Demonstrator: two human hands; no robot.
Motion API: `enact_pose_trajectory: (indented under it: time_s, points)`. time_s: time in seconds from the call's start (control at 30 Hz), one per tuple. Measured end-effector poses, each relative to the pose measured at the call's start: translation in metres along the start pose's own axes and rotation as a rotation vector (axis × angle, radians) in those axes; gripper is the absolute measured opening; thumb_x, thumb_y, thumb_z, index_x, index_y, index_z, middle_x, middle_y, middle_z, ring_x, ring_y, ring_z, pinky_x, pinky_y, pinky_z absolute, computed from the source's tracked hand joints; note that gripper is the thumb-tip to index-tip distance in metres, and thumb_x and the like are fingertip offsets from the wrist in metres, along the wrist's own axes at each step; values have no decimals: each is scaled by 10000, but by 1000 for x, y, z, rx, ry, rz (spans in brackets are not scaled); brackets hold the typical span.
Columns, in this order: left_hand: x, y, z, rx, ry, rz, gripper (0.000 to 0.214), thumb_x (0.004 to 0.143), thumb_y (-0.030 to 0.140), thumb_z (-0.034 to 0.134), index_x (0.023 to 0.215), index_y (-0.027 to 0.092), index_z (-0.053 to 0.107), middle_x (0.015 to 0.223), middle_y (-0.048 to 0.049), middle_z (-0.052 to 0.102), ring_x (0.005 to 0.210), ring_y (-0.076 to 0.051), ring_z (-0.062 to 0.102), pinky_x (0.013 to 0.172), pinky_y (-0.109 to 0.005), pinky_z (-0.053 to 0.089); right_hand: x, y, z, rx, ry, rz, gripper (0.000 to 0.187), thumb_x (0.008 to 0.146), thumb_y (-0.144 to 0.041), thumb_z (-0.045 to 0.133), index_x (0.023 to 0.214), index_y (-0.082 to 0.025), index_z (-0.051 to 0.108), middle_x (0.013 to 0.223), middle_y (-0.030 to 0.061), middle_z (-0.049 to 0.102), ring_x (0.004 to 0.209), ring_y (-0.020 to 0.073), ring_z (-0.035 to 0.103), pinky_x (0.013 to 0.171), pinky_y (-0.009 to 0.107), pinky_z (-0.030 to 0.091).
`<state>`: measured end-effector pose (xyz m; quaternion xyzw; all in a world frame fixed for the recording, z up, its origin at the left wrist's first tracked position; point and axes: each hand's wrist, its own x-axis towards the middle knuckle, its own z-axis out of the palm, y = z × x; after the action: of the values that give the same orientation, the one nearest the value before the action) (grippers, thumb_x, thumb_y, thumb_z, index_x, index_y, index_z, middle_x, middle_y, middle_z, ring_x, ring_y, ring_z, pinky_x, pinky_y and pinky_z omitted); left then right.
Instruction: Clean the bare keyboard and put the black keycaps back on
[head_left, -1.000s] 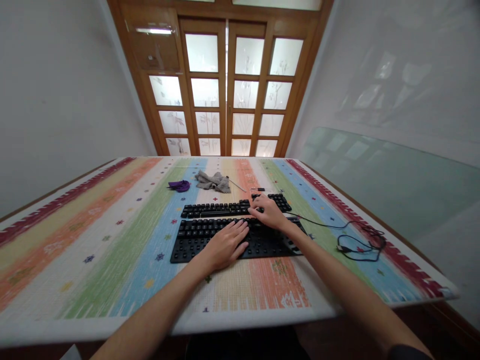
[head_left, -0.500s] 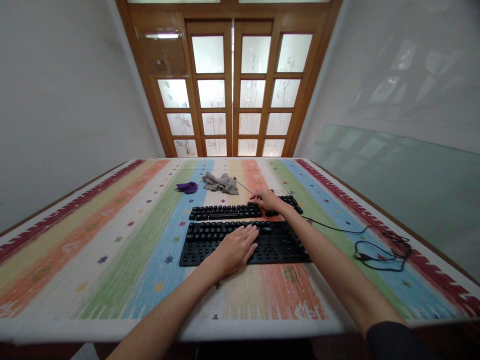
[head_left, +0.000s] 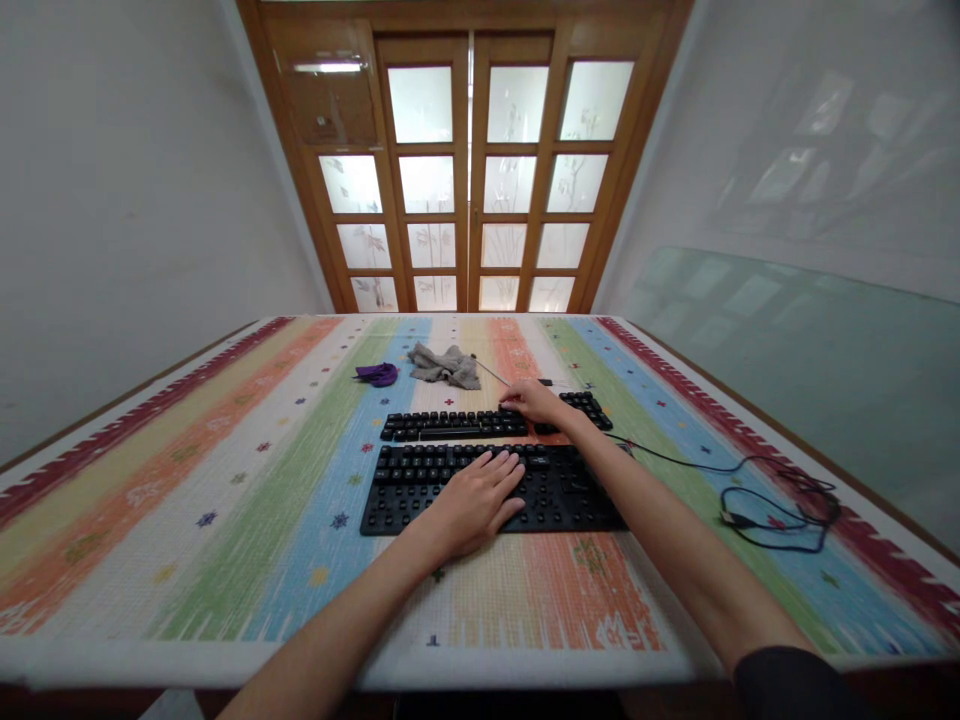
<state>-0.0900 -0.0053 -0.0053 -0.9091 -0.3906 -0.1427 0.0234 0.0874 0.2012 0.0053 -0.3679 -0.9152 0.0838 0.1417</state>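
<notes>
A black keyboard [head_left: 559,490] lies on the table in front of me. Its far rows carry keycaps, while the nearer part shows bare key switches. My left hand [head_left: 480,500] rests over the keyboard's middle, fingers stretched out. Behind the keyboard, loose black keycaps [head_left: 450,425] are laid out in rows, with a further group of keycaps [head_left: 585,405] at their right. My right hand [head_left: 532,400] reaches over to the right part of these rows. Its fingertips are pinched together at a keycap, mostly hidden by the fingers. A thin rod [head_left: 491,370] runs up to this hand from behind.
A crumpled grey cloth [head_left: 444,366] and a purple strap-like bundle [head_left: 376,374] lie farther back. A black cable [head_left: 780,540] with its plug lies coiled at right. The striped tablecloth [head_left: 247,500] covers the table, and wooden glazed doors [head_left: 469,180] stand beyond it.
My right hand stays at the same keycaps, its fingers barely shifted. My left hand's thumb is spread slightly more over the keyboard. The whole view has shifted a little.
</notes>
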Motion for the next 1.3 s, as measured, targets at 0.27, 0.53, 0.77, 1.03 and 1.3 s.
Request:
enact_pose_trajectory:
  time_s: [0.27, 0.53, 0.77, 1.03, 1.3]
  points:
    - [-4, -2, 5, 2, 4, 24, 555, 1036, 463, 269, 1468, 126, 356, 1540, -110, 363, 1457, -207, 277, 1209, -385, 203, 3, -3, 4, -74, -10, 4, 181, 887, -152, 586, 919, -132, 763, 943, 134, 750, 890, 224, 668, 804, 289, 455]
    - [-7, -2, 5, 27, 19, 52, 572, 1027, 472, 296, 1484, 128, 322, 1556, -121, 331, 1469, -224, 246, 1205, -409, 189, 2, -5, 7, -96, 49, -14, 144, 886, -118, 566, 884, -124, 710, 931, 129, 706, 883, 199, 632, 770, 272, 448]
    - [-3, 1, -1, -30, 2, 25, 527, 1026, 460, 316, 1442, 147, 392, 1524, -118, 395, 1453, -235, 290, 1200, -449, 203, -13, -16, -11, -62, 127, -100, 153, 894, -113, 530, 890, -145, 680, 912, 97, 664, 906, 198, 597, 816, 300, 456]
    - [11, -8, -13, -194, 218, -92, 420, 947, 273, 519, 1356, 188, 472, 1356, -118, 580, 1282, -255, 521, 1080, -448, 420, -75, -40, -14, 70, 222, -235, 135, 902, -102, 498, 884, -170, 613, 884, 78, 608, 856, 197, 561, 774, 324, 462]
    - [29, -4, -12, -305, 321, -131, 352, 850, 221, 667, 1186, 179, 573, 1139, -98, 666, 1066, -256, 612, 945, -421, 503, -120, -65, -12, 88, 191, -234, 152, 918, -85, 471, 976, -170, 582, 976, 95, 601, 931, 212, 557, 834, 359, 473]
